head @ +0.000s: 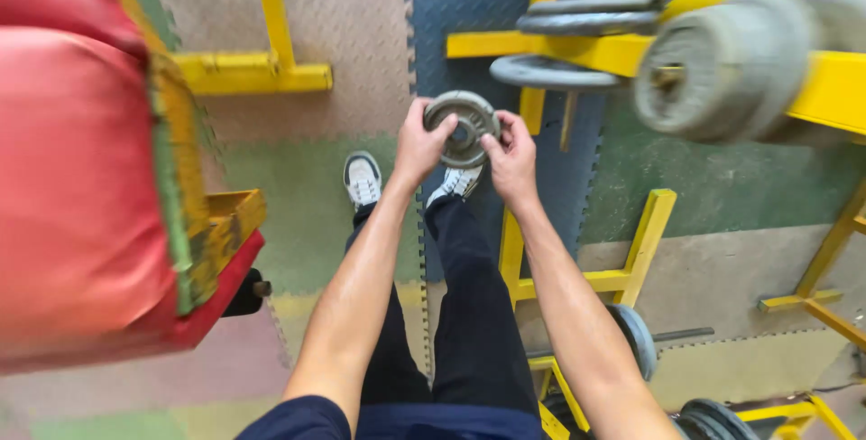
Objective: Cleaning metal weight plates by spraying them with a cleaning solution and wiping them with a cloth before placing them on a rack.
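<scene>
Grey iron shows between both hands: a small round weight plate (463, 126) with a centre hole, held out in front of the body above the feet. The left hand (419, 144) curls its fingers closed around the plate's left edge, thumb over the rim. The right hand (511, 156) grips the right edge the same way, fingers folded over the face. Both bare forearms reach forward, nearly straight, converging on the plate. Below it are white shoes (363, 178) on a floor of coloured rubber mats (298, 215). A yellow rack (631, 52) beyond the plate carries larger grey plates (722, 66), and a red padded bench (81, 178) fills the left side.
</scene>
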